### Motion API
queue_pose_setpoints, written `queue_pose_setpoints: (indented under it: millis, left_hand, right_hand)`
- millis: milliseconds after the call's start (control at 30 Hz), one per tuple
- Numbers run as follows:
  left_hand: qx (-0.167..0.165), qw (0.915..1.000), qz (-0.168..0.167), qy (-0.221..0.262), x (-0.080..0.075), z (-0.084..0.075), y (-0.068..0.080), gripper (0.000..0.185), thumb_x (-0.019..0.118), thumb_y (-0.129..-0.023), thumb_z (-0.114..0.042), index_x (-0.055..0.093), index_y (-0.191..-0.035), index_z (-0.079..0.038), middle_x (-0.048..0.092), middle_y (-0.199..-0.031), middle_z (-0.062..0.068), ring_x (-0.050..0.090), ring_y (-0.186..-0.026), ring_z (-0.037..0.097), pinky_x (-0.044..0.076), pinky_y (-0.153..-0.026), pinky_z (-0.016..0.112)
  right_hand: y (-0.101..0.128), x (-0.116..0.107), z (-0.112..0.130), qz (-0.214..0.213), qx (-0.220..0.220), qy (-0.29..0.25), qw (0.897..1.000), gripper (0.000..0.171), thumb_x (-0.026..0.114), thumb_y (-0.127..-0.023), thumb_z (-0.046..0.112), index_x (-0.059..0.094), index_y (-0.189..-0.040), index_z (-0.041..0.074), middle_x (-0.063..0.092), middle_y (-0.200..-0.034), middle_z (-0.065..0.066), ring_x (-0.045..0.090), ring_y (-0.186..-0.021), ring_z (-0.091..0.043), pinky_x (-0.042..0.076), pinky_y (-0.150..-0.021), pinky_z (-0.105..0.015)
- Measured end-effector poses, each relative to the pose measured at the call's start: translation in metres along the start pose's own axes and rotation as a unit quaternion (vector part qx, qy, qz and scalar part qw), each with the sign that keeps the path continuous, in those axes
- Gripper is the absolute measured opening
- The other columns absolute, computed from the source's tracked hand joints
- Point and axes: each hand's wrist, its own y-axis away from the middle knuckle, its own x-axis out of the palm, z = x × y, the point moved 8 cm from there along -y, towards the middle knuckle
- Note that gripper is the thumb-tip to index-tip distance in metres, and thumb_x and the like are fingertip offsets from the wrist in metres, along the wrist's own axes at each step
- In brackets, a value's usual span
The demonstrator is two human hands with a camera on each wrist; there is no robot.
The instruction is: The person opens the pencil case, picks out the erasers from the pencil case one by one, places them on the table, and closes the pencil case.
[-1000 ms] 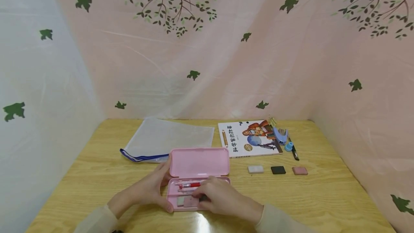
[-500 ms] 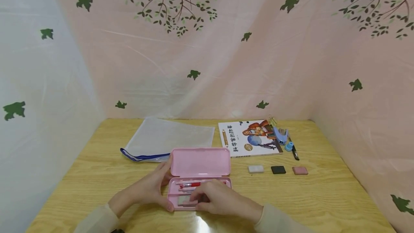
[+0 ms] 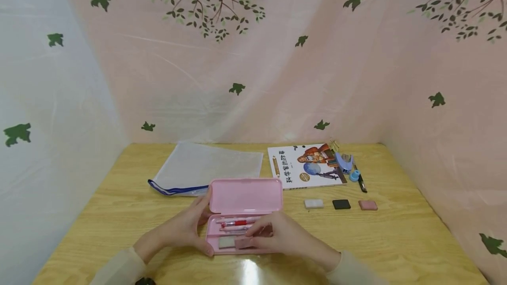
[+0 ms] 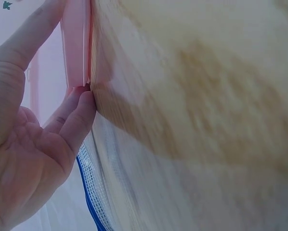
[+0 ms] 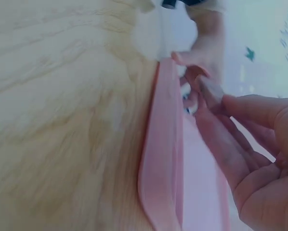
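A pink pencil case [image 3: 245, 195] lies with its lid up in the head view. Along its left end my left hand [image 3: 186, 228] holds it, the thumb at the front corner and the fingers by the hinge. In the left wrist view, fingertips touch the case's pink edge [image 4: 76, 43]. Over the front compartment, my right hand [image 3: 283, 234] pinches a dusty-pink eraser [image 5: 212, 94] between thumb and fingers, raised and tilted. A whitish eraser [image 3: 226, 242] lies in that compartment. Several pens [image 3: 237, 223] fill the rear one. My right hand hides the case's right part.
White [image 3: 314, 203], black [image 3: 341, 204] and pink [image 3: 368, 205] erasers lie in a row on the right. Behind are a book [image 3: 293, 170], a blue stapler-like item [image 3: 343, 163], a dark pen [image 3: 362, 184] and a mesh zip bag [image 3: 214, 164].
My right hand has taken hold of the pink eraser, tipped it up and shifted slightly right with it. The left hand stays on the case.
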Motion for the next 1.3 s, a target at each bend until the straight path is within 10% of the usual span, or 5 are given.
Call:
queue_pose_setpoints:
  millis: [467, 1300]
  left_hand:
    - [-0.01, 0.9999, -0.003, -0.01, -0.001, 0.002, 0.001, 0.15, 0.098, -0.064, -0.037, -0.014, -0.161, -0.012, 0.019, -0.157, 0.022, 0.057, -0.125, 0.023, 0.043, -0.11, 0.033]
    - [-0.024, 0.9994, 0.002, -0.024, -0.002, 0.006, 0.0, 0.15, 0.097, -0.064, -0.039, -0.014, -0.162, -0.016, 0.017, -0.16, 0.017, 0.057, -0.125, 0.018, 0.039, -0.113, 0.031]
  right_hand:
    - [0.081, -0.077, -0.068, -0.041, 0.155, -0.184, 0.97, 0.024, 0.072, -0.095, 0.011, 0.074, -0.113, -0.004, 0.071, -0.113, -0.018, 0.072, -0.093, -0.03, 0.063, -0.073, -0.046]
    - [0.123, -0.121, -0.126, -0.043, 0.239, -0.2, 0.949, 0.038, 0.069, -0.098, 0.013, 0.063, -0.124, -0.013, 0.072, -0.109, -0.016, 0.072, -0.091, -0.029, 0.063, -0.072, -0.044]
